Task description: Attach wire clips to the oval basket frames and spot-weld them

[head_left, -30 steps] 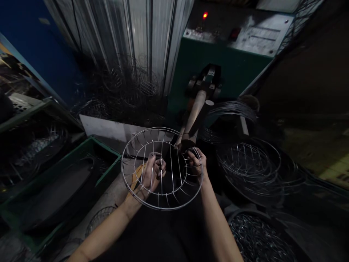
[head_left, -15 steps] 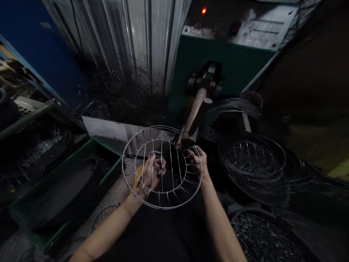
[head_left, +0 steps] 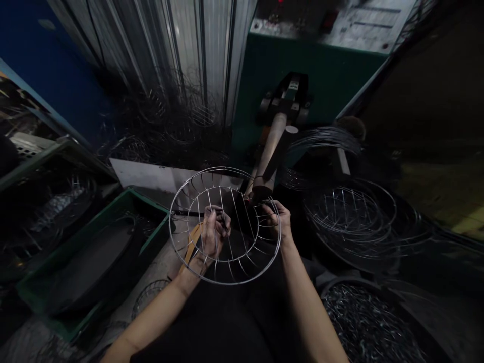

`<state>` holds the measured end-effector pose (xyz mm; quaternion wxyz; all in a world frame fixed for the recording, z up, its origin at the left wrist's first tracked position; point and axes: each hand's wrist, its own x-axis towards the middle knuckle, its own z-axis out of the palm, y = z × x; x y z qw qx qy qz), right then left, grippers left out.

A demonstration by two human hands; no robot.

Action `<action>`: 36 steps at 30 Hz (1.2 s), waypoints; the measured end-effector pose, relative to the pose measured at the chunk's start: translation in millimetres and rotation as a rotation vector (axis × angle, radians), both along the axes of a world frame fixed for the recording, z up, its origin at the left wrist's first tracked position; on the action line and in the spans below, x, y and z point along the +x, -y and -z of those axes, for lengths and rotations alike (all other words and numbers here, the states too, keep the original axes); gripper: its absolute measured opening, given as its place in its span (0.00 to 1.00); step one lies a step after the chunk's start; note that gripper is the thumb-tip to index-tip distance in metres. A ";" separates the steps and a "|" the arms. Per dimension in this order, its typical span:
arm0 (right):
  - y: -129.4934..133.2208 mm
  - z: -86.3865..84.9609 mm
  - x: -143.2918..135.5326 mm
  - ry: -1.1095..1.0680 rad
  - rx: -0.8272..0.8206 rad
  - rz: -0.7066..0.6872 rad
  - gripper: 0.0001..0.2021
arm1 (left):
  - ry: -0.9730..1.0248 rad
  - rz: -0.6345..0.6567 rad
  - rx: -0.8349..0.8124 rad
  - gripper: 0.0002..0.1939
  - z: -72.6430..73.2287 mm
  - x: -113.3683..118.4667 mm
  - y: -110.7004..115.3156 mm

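Observation:
A round wire basket (head_left: 227,284) with straight cross bars and short curved side wires is held in front of me, its right part beside the dark rod end of a machine arm (head_left: 269,169). My left hand (head_left: 215,231) is closed, seen through the cross bars; what its curled fingers pinch, if anything, is too dark to make out. The left wrist lies by the basket's near-left rim. My right hand (head_left: 279,218) is closed at the right side of the basket, fingertips at the side wires close to the rod end. Its fingertips are partly in shadow.
A green machine body (head_left: 313,63) stands ahead. To the right are stacked wire rings (head_left: 350,222) and a tub of small metal pieces (head_left: 374,322). A green crate (head_left: 68,322) lies left. Tangled wire (head_left: 170,121) piles behind a pale board (head_left: 132,176).
The basket's cross bars have turned slightly and now slant more. Both hands stay in nearly the same places. The view has tipped a little downward.

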<state>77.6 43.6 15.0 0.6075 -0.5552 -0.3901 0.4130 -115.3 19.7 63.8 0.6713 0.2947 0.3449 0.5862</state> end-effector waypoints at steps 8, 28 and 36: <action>-11.8 -1.2 -6.9 0.018 0.018 0.008 0.14 | 0.031 -0.006 -0.019 0.11 5.9 -1.6 -3.5; 11.9 -5.1 -8.4 -0.053 0.028 -0.003 0.15 | -0.045 0.050 -0.010 0.16 -1.8 -3.2 -4.7; -2.0 -10.1 -13.3 -0.101 0.053 0.007 0.21 | -0.059 0.012 -0.028 0.15 -1.7 0.6 -8.5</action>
